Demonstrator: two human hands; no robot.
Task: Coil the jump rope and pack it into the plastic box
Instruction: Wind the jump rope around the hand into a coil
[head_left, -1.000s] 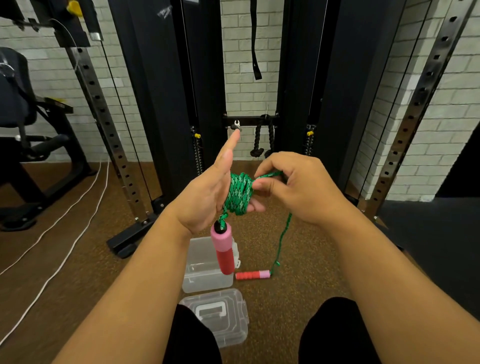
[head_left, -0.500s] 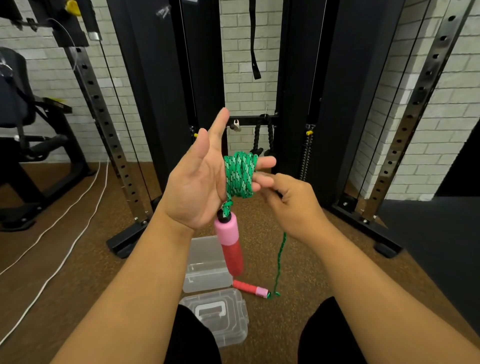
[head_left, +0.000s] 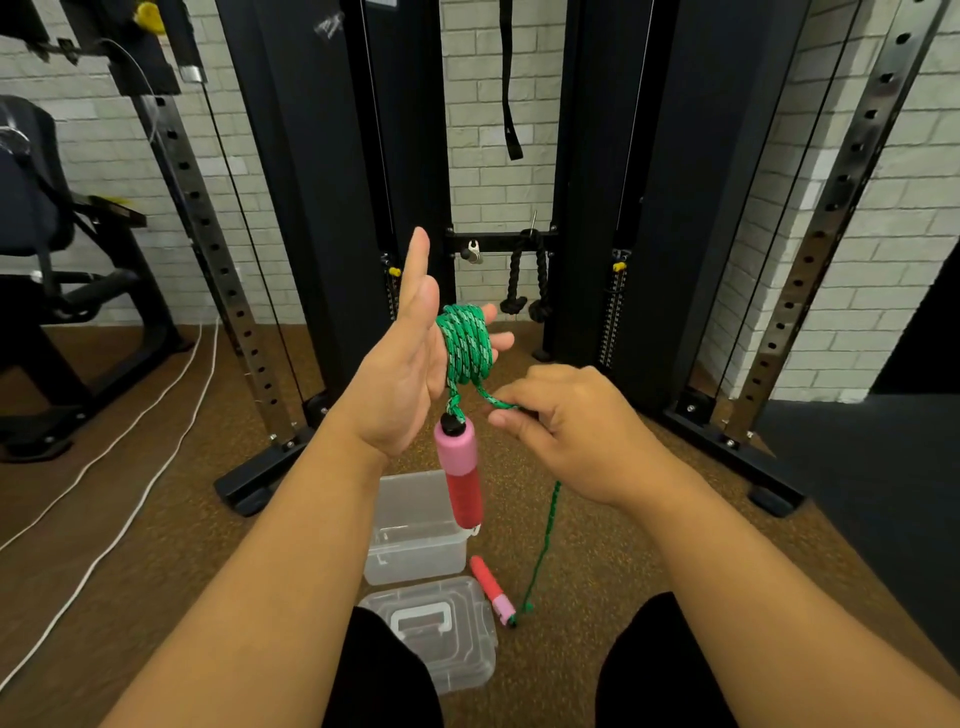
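The green jump rope (head_left: 467, 345) is wound in several turns around the fingers of my left hand (head_left: 410, 364), whose thumb points up. One pink-and-red handle (head_left: 460, 475) hangs below that hand. My right hand (head_left: 566, 426) pinches the rope just below the coil, and the loose end runs down to the second handle (head_left: 492, 590) lying on the floor. Under my hands sits the clear plastic box (head_left: 415, 525), with its lid (head_left: 431, 631) beside it, nearer to me.
A black cable machine frame (head_left: 332, 208) stands close in front, its feet on the brown floor. White cables (head_left: 156, 457) run across the floor at left. A weight bench (head_left: 47, 249) is at far left. My knees (head_left: 384, 670) flank the lid.
My right hand has come down from the top of the coil to below it, laying on another turn. The handle on the floor has been dragged closer to the lid.
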